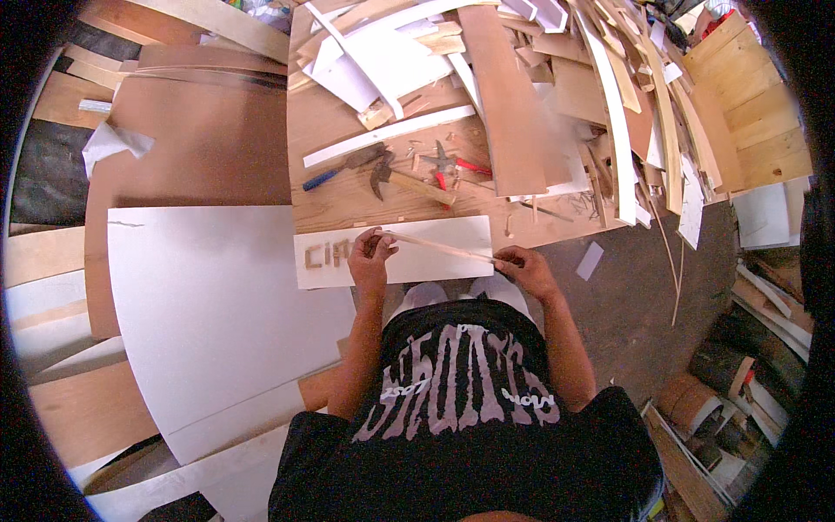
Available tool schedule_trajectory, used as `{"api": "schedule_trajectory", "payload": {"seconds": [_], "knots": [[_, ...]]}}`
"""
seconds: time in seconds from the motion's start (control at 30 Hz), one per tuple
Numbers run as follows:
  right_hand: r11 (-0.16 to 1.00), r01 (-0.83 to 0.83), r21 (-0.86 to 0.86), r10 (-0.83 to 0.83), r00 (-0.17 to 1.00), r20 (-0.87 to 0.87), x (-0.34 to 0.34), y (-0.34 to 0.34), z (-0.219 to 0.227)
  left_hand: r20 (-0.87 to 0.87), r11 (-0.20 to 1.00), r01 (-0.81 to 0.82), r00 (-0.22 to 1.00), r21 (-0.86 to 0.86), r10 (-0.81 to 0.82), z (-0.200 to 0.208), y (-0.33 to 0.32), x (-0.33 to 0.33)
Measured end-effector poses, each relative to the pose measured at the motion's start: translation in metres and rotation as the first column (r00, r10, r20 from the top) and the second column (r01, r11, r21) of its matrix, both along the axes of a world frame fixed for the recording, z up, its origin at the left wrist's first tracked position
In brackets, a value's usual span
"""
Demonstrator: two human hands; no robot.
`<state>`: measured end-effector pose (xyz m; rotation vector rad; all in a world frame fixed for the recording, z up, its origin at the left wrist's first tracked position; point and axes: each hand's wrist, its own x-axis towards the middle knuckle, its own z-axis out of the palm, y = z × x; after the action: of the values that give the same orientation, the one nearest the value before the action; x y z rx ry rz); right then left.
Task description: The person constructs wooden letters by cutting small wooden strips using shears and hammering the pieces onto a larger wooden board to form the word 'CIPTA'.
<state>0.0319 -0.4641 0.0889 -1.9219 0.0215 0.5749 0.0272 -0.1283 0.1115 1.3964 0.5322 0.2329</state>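
Observation:
A thin wooden strip (439, 246) stretches between my two hands, slanting down to the right above a white board (465, 230). My left hand (371, 254) pinches its left end, over the middle of the board. At the other end, just past the board's right edge, my right hand (526, 270) grips it with closed fingers. Several small wooden pieces shaped as letters (326, 254) lie on the board's left part, and my left hand partly hides the last of them. The board rests at the near edge of the wooden worktable (339, 196), in front of my knees.
Beyond the board lie a hammer (417, 186), red-handled pliers (442, 165) and a blue-handled tool (335, 174). Offcuts and long strips pile up at the back right, around a brown panel (509, 104). A large white sheet (217, 304) is at my left. Wood scraps (696, 409) lie at lower right.

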Motion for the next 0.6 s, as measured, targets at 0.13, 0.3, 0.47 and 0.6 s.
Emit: {"api": "schedule_trajectory", "payload": {"seconds": [0.13,0.3,0.47,0.6], "knots": [[0.975,-0.063,-0.214,0.092,0.987,0.131,-0.002,0.053,0.038,0.018,0.997,0.070,0.997,-0.028,-0.070,-0.002,0.029,-0.003],[0.970,0.005,-0.245,0.045,0.979,0.197,0.000,0.086,0.045,0.036,0.988,0.121,0.992,-0.092,-0.118,-0.013,0.037,0.007],[0.971,0.034,-0.235,0.035,0.958,0.286,0.009,0.080,0.039,0.067,0.972,0.215,0.976,-0.099,-0.209,-0.029,0.027,0.025],[0.934,0.168,-0.317,-0.050,0.936,0.350,0.030,0.062,0.011,-0.060,0.949,0.275,0.961,0.156,-0.269,-0.030,0.009,0.054]]}}
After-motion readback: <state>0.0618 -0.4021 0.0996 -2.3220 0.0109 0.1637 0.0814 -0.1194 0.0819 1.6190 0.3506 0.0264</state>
